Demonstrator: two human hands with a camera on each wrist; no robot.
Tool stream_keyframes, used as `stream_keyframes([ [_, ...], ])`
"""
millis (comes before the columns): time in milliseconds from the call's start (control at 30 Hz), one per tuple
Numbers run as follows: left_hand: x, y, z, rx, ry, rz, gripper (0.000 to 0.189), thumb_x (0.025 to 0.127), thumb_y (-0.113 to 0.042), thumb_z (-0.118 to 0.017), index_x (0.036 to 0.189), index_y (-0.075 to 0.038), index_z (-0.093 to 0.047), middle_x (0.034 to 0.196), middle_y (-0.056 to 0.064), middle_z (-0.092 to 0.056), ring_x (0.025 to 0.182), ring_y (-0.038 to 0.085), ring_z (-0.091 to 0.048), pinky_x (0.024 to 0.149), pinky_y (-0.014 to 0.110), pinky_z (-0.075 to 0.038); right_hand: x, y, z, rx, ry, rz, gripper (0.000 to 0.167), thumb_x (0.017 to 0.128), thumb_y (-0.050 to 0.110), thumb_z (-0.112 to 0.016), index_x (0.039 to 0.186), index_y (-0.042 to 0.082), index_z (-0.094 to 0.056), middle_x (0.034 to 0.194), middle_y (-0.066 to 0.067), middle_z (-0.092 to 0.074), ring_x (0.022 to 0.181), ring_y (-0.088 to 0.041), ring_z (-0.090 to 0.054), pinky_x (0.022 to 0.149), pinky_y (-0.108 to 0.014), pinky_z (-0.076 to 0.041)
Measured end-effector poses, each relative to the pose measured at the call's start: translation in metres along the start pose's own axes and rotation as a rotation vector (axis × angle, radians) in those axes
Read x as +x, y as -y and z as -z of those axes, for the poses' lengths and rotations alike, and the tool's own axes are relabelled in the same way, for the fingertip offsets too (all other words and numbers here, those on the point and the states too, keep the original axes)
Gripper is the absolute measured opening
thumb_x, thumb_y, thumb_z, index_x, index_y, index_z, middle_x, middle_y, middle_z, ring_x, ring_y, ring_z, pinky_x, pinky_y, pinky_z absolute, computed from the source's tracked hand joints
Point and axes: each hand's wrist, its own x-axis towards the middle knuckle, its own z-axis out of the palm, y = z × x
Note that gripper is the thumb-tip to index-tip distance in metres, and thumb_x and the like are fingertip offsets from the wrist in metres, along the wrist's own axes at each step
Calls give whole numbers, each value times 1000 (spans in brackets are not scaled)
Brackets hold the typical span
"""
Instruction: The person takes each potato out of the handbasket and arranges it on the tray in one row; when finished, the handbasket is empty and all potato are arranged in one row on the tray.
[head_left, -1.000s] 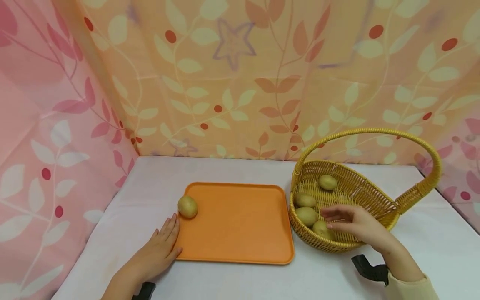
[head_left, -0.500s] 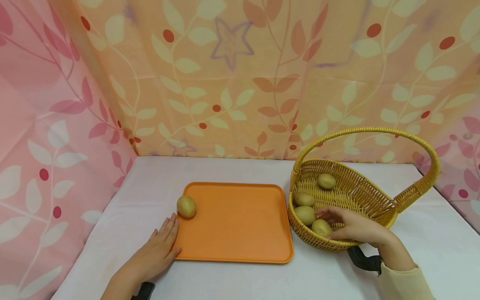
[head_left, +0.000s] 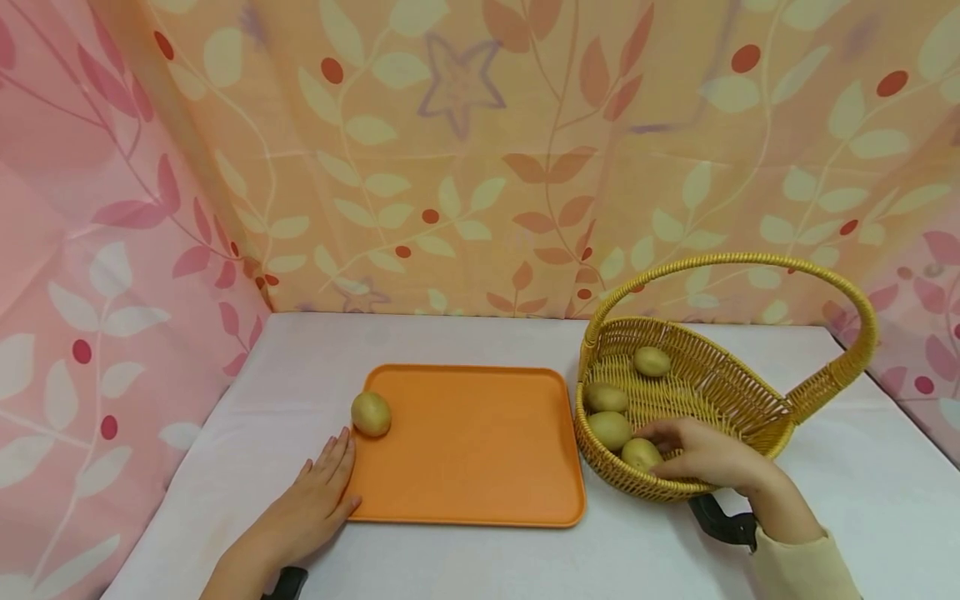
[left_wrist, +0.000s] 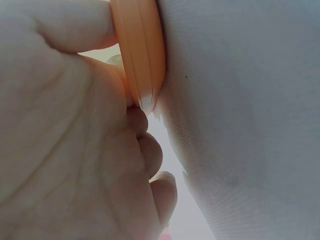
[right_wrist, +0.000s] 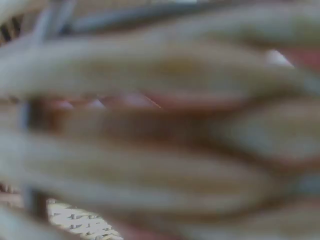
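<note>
An orange tray (head_left: 468, 450) lies on the table, with one potato (head_left: 371, 414) at its upper left edge. My left hand (head_left: 311, 500) rests against the tray's left edge, its fingers straight; up close, the left wrist view shows the orange rim (left_wrist: 140, 50) touching the hand. To the right is a yellow wicker basket (head_left: 697, 350) with a tall handle. Inside it my right hand (head_left: 708, 454) holds the front potato (head_left: 640, 456) between thumb and fingers. Several other potatoes lie there, including one beside the fingers (head_left: 610, 430). Blurred basket weave (right_wrist: 150, 170) fills the right wrist view.
The basket handle (head_left: 750, 260) arches high above the right side. A white cloth (head_left: 450, 562) covers the table. Patterned curtains (head_left: 465, 167) stand behind and at both sides. The basket's left wall is close to the tray's right edge.
My right hand has moved left and down within the basket, its thumb and fingers closing round the front potato. The left hand stays at the tray's edge.
</note>
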Motion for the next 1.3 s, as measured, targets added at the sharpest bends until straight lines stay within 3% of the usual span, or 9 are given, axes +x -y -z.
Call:
stream_keyframes([
  [233,-2,1,-3,9,-15,-19,66,93,-25,-59,140,13,-32,150,26,-22,136,44,-22,102,65,-23,-2,2,1,-18,-68,-21,45,79,21,-75,115,-3,-63,100,-3,-66,89,-9,-59,74,-25,-48],
  [567,-1,1,-3,17,-3,-11,66,93,-24,-59,140,13,-31,151,26,-21,137,44,-21,103,64,-22,-5,6,2,96,-138,-65,48,81,21,-74,120,-5,-60,104,-8,-66,95,-18,-59,75,-25,-48],
  [767,-1,1,-4,23,-12,-21,66,93,-25,-59,140,13,-32,150,26,-23,136,44,-22,102,64,-23,-9,8,3,112,-229,-68,48,83,18,-72,121,-8,-57,107,-13,-65,92,-11,-60,74,-24,-50],
  [933,0,1,-3,26,-9,-15,66,93,-25,-59,140,13,-32,150,27,-22,136,44,-21,103,64,-22,-12,10,5,209,-277,-56,49,87,12,-67,125,-14,-49,115,-23,-60,93,-5,-61,75,-24,-52],
  [1167,-1,1,-2,23,-14,-19,66,93,-25,-59,140,13,-32,150,26,-23,136,44,-22,102,65,-22,-17,15,6,343,-270,0,49,90,5,-61,129,-17,-42,108,-5,-62,92,-7,-63,71,-31,-55],
  [1300,-1,0,-1,26,-12,-8,66,93,-25,-58,141,12,-31,151,25,-22,137,44,-21,103,64,-21,-17,21,5,290,-276,36,47,89,7,-64,130,-8,-48,117,-4,-61,103,-4,-59,78,-25,-52],
])
